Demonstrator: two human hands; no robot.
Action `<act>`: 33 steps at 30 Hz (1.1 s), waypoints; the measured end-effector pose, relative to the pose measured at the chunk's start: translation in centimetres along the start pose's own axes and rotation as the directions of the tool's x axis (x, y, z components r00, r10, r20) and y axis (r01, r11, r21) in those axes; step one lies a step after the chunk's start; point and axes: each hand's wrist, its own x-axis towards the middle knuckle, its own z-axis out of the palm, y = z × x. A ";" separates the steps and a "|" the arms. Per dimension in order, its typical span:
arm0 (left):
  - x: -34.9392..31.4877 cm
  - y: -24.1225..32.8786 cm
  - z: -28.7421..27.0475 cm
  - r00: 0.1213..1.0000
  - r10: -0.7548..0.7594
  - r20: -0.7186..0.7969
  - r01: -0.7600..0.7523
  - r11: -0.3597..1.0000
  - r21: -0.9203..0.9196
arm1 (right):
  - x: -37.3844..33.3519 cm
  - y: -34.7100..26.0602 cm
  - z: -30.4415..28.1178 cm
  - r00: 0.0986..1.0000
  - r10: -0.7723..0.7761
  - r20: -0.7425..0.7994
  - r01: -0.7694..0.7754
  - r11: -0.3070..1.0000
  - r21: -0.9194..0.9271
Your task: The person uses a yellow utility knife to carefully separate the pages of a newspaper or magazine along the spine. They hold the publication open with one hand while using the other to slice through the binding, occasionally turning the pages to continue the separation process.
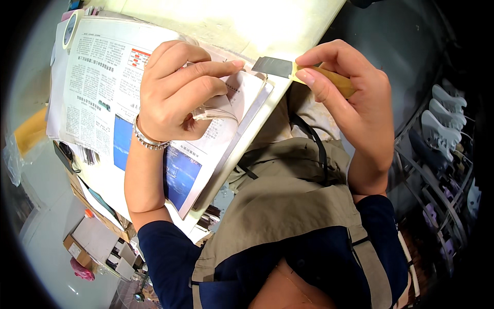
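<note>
My right hand (355,87) pinches the yellow handle of a tool (274,67) with a flat, dark grey head; whether it is a scraper or a brush, I cannot tell. The head points left, just off the table's edge. My left hand (180,92) is over the newspaper (95,77), its lower fingers curled around a folded piece of paper (218,112), partly hidden by the palm. Its index finger reaches out toward the tool's tip, with a small gap between. The newspaper sheets lie stacked on the pale table (226,20), a blue picture on the lower part.
A roll of tape (72,30) sits at the newspaper's far left corner. To the right, white shoe-shaped forms (441,129) hang on a metal rack (437,190). At the lower left are a cardboard box (77,251) and a pink bag (82,270).
</note>
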 end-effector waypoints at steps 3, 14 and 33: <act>0.0 0.0 0.1 1.000 -0.001 -0.006 0.001 1.000 -0.001 | -0.1 -0.2 -0.1 1.000 -0.003 -0.011 0.003 1.000 -0.001; 0.0 0.1 0.1 1.000 -0.016 -0.010 0.016 1.000 -0.005 | -0.2 -0.1 -0.3 0.999 -0.046 -0.006 0.046 0.999 -0.024; 0.3 0.3 0.4 0.997 -0.055 -0.061 0.055 0.998 -0.013 | -0.1 -0.1 -0.4 0.993 -0.113 0.015 0.114 0.992 -0.061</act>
